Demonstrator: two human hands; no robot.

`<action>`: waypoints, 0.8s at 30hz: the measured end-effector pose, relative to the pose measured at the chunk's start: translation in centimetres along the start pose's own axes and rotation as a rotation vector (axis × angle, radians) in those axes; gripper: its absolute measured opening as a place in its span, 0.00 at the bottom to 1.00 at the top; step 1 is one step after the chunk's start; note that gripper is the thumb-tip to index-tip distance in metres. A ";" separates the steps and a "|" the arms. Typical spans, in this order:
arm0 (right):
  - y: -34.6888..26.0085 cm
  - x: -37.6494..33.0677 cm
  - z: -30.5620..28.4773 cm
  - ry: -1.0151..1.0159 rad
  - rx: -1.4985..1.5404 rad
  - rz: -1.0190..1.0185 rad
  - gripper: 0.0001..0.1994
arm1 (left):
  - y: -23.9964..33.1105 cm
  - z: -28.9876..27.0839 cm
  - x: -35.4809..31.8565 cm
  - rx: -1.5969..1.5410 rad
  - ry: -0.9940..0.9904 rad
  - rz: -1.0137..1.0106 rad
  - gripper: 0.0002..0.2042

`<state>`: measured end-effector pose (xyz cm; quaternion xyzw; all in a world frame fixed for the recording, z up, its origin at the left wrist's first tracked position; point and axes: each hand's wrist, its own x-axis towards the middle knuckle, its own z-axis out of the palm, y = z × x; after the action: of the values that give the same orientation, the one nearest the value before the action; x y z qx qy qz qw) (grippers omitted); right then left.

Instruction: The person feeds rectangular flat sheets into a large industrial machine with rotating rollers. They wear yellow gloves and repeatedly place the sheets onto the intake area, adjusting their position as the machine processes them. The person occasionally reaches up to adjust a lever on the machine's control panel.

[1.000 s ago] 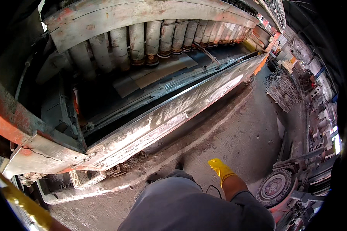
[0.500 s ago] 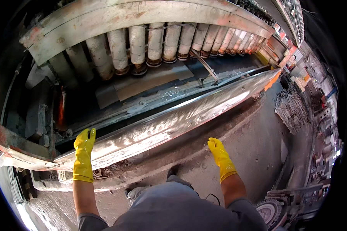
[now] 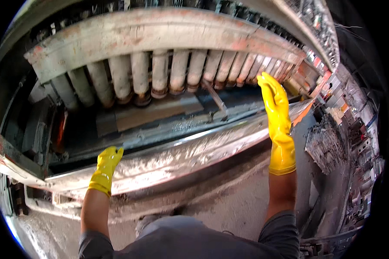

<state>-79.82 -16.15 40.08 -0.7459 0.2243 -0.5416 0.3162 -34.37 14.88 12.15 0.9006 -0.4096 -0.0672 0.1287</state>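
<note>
Shiny metal sheet lies along the machine's front ledge, under the row of rollers. My left hand rests open on its near edge; right hand raised, fingers spread, holding nothing. Risk: edge cuts glove, or sheet slides off one-handed.

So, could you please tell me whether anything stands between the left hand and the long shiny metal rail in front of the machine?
Nothing visible does. The left hand, in a yellow glove, is at the near edge of the shiny metal rail, with no object between them. The right hand is raised higher, before the row of cylinders.
</note>
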 end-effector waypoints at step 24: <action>-18.2 28.9 -9.2 0.288 -1.545 -0.627 0.35 | 1.4 0.0 0.0 -0.028 0.030 -0.152 0.32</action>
<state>-79.70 -25.16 74.30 -0.7039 0.3523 -0.3887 -0.4789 -35.39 13.96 12.55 0.9281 -0.3371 -0.0689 0.1422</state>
